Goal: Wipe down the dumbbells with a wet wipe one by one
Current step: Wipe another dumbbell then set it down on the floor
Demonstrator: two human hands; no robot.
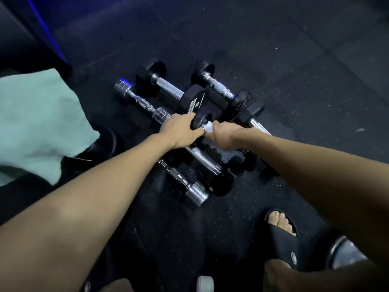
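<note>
Left hand (181,131) grips dumbbell (201,121) head — right hand (226,134) pinches wipe (208,127)

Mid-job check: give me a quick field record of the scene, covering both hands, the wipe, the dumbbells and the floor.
left hand: grips the black end of a small dumbbell
right hand: pinches the wet wipe against that dumbbell's handle
wet wipe: white, bunched, mostly hidden in the fingers
dumbbell pile: chrome and black-ended ones, clustered and crossing
floor: dark speckled rubber
cloth: pale green, left of the pile
foot: in a black slide sandal, lower right
</note>
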